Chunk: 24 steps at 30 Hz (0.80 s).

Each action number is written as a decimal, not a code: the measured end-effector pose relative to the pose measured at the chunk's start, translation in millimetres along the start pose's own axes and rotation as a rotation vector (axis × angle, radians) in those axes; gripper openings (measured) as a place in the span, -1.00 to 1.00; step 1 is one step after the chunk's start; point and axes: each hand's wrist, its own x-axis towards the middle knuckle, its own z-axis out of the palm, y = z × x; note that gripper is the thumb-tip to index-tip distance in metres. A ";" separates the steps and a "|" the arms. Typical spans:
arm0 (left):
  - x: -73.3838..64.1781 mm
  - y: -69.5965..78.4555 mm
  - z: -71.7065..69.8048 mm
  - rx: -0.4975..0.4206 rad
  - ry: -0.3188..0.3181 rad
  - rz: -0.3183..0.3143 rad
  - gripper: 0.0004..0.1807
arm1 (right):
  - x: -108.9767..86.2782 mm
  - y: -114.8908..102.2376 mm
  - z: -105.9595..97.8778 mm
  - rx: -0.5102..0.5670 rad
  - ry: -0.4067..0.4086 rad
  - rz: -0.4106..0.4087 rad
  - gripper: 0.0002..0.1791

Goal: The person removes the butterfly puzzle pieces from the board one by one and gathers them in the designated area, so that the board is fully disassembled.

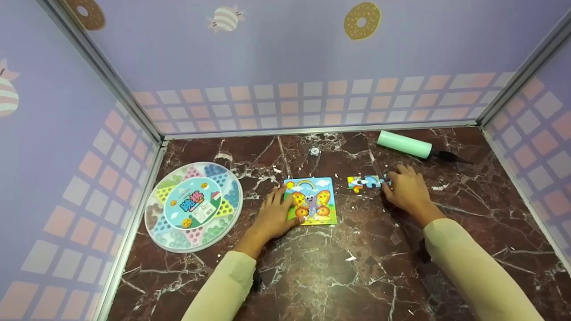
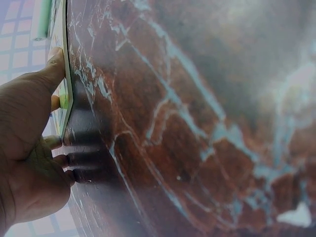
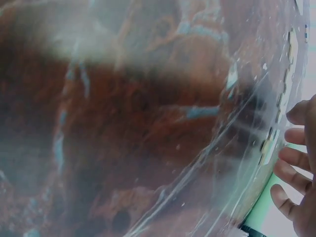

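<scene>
A square puzzle picture of a butterfly (image 1: 312, 203) lies flat on the dark marbled table. My left hand (image 1: 273, 216) rests on its left side, the thumb over the lower edge and the other fingers along the left border; in the left wrist view, part of the hand (image 2: 32, 133) touches the board's edge. Further right, a short row of jigsaw pieces (image 1: 371, 181) with sky and rainbow colours lies on the table. With its fingertips, my right hand (image 1: 407, 189) touches the row's right end, partly covering a blue piece. The right wrist view shows its fingers (image 3: 295, 157) loosely bent.
At the left lies a round Chinese checkers set (image 1: 194, 207) with marbles under a clear cover. A mint-green hand pump (image 1: 405, 144) with a black end lies at the back right. One small round silvery object (image 1: 315, 151) sits behind the butterfly picture. Patterned walls enclose three sides.
</scene>
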 end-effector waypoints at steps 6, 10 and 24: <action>1.4 -0.7 1.1 -0.002 0.011 0.001 -0.44 | 6.0 -14.7 1.1 0.023 0.004 -0.012 -0.59; 2.1 -0.4 1.6 0.005 0.006 -0.010 -0.37 | 9.2 -27.5 2.8 0.059 0.001 -0.030 -0.59; 2.8 0.2 -1.5 -0.018 -0.003 -0.049 0.16 | 15.6 -73.1 10.3 0.080 -0.014 -0.150 -0.54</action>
